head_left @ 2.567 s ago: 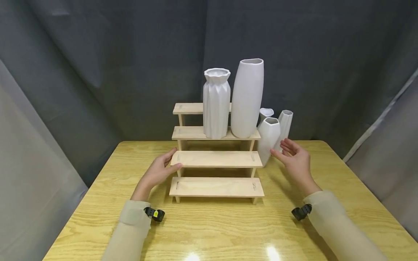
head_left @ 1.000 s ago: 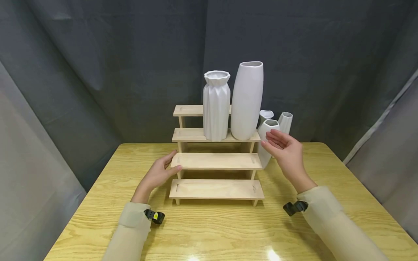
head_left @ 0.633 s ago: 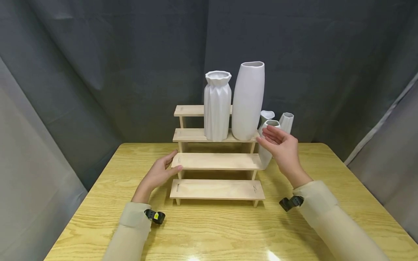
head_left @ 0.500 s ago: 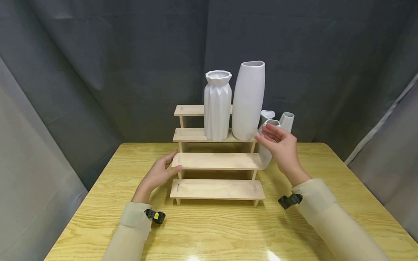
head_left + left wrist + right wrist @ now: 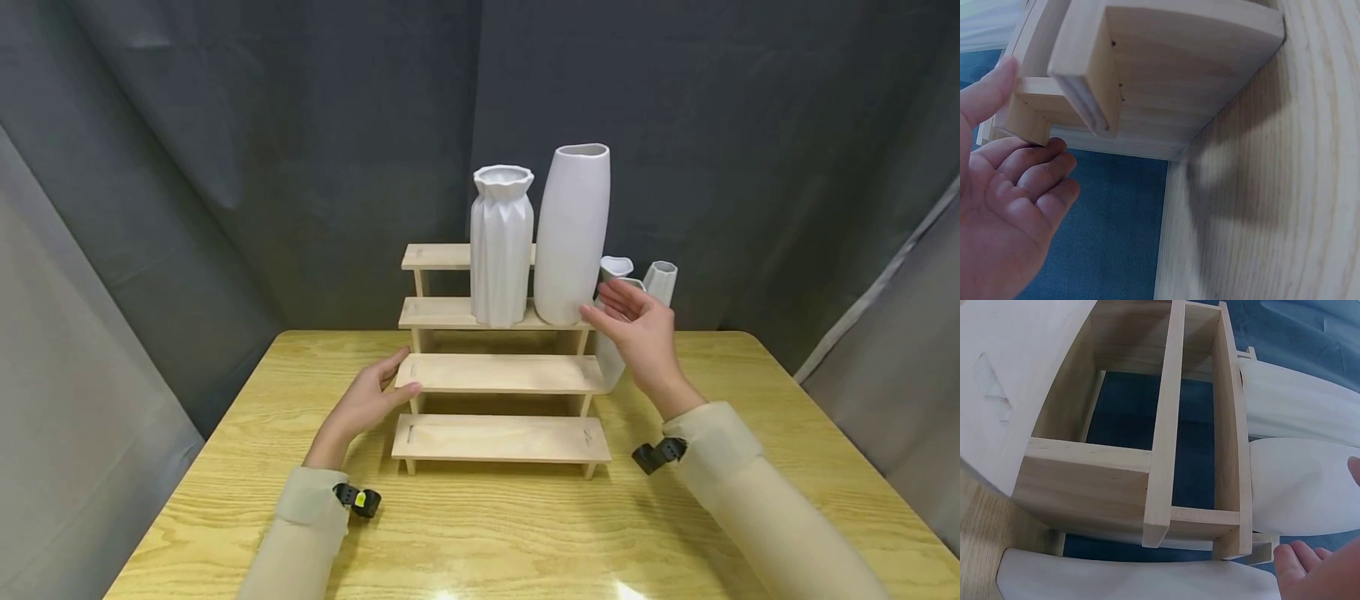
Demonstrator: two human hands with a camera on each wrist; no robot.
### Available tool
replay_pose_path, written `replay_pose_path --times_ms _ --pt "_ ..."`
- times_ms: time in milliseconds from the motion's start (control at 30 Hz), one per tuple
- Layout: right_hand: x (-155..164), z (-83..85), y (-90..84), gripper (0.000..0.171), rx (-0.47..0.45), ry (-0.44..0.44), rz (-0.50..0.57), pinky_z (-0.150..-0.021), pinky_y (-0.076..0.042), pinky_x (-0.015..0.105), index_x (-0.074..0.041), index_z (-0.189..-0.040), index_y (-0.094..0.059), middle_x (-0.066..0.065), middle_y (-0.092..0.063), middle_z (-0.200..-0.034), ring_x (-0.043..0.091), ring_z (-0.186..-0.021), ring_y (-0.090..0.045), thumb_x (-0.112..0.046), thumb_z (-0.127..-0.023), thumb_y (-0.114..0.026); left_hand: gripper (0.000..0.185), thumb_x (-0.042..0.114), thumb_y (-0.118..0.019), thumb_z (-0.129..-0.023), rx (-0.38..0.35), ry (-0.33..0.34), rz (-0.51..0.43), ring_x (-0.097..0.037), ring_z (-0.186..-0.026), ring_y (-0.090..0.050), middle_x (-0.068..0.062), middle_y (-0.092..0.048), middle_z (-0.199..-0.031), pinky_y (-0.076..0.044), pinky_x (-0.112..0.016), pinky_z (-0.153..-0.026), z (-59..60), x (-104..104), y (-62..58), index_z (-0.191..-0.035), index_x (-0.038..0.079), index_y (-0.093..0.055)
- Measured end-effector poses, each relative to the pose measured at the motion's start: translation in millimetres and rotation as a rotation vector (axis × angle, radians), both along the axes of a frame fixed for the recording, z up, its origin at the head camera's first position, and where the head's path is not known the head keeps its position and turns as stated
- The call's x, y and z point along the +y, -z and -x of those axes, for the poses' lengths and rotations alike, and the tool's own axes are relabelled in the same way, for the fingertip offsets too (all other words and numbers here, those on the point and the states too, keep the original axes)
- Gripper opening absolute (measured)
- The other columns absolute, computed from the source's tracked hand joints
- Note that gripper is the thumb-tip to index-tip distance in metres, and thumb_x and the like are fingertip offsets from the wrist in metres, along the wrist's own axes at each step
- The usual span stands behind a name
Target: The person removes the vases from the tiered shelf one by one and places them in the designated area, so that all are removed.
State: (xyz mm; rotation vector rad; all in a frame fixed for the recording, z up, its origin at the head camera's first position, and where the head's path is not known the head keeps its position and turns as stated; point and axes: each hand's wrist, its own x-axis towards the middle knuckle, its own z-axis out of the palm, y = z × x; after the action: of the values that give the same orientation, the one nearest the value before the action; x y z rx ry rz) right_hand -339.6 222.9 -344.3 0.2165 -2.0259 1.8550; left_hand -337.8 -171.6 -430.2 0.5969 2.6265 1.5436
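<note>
A four-tier wooden step rack (image 5: pixel 500 372) stands on the yellow wooden table (image 5: pixel 487 533). On its third tier stand a pleated white vase (image 5: pixel 501 246) and a taller smooth white vase (image 5: pixel 572 233). My left hand (image 5: pixel 378 390) rests against the left end of the second tier, thumb on top, fingers loose; in the left wrist view the left hand (image 5: pixel 1010 206) touches the rack (image 5: pixel 1166 81). My right hand (image 5: pixel 626 321) hovers open by the foot of the smooth vase and holds nothing. The right wrist view shows the smooth vase (image 5: pixel 1304 487) just beyond the right hand (image 5: pixel 1322 572).
Three small white vases stand on the table right of the rack: one (image 5: pixel 609 362) partly behind my right hand, and two further back (image 5: pixel 617 267) (image 5: pixel 662 279). Dark grey curtains enclose the table. The rack's two lower tiers and its top tier (image 5: pixel 435 255) carry nothing.
My right hand has risen and moved left, from beside the nearest small vase to the foot of the tall smooth vase. The left hand has stayed at the rack's end.
</note>
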Motion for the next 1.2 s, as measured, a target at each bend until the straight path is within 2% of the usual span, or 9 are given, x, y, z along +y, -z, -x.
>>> replay_pose_path --times_ms 100,400,733,1067,1200 --pt "-2.1 1.6 -2.1 0.073 -0.009 -0.001 -0.004 -0.097 -0.047 0.021 0.003 -0.144 -0.047 0.021 -0.053 -0.140 0.035 -0.129 -0.050 -0.016 -0.083 -0.082 0.076 0.036 -0.064 -0.097 0.001 0.001 -0.001 -0.031 -0.145 -0.025 -0.008 -0.023 -0.161 -0.027 -0.045 -0.116 0.1 -0.2 0.6 -0.157 0.008 -0.026" --pt "-8.0 6.4 -9.4 0.079 -0.049 -0.001 0.003 -0.108 -0.041 0.033 0.001 -0.146 -0.045 0.016 -0.051 -0.143 0.025 -0.129 -0.050 -0.022 -0.081 -0.084 0.075 0.036 -0.064 -0.097 0.001 0.005 -0.007 -0.031 -0.145 -0.025 -0.009 -0.023 -0.161 -0.026 -0.045 -0.116 -0.2 0.4 0.8 -0.156 0.009 -0.027" --pt "-15.6 15.6 -14.8 0.086 -0.053 -0.010 0.015 -0.109 -0.040 0.034 -0.001 -0.148 -0.041 0.015 -0.049 -0.144 0.024 -0.129 -0.050 -0.023 -0.079 -0.086 0.076 0.037 -0.064 -0.097 0.018 0.011 -0.003 -0.031 -0.145 -0.026 -0.009 -0.024 -0.161 -0.026 -0.045 -0.116 1.8 -0.2 1.8 -0.156 0.007 -0.027" --pt "-22.2 26.7 -17.0 0.079 -0.020 -0.002 -0.028 -0.097 -0.051 0.032 -0.008 -0.141 -0.052 0.009 -0.059 -0.132 0.021 -0.118 -0.058 -0.030 -0.075 -0.088 0.078 0.038 -0.064 -0.097 0.025 0.015 0.005 -0.031 -0.145 -0.026 -0.009 -0.024 -0.161 -0.026 -0.045 -0.116 3.6 -1.5 1.2 -0.156 0.005 -0.026" --pt "-24.2 29.7 -17.8 0.076 -0.006 0.008 -0.062 -0.083 -0.055 0.028 -0.009 -0.137 -0.055 0.008 -0.062 -0.126 0.020 -0.112 -0.060 -0.035 -0.074 -0.088 0.077 0.038 -0.063 -0.097 0.019 0.015 0.008 -0.031 -0.145 -0.026 -0.009 -0.023 -0.161 -0.026 -0.045 -0.116 2.4 -1.8 1.3 -0.156 0.005 -0.026"
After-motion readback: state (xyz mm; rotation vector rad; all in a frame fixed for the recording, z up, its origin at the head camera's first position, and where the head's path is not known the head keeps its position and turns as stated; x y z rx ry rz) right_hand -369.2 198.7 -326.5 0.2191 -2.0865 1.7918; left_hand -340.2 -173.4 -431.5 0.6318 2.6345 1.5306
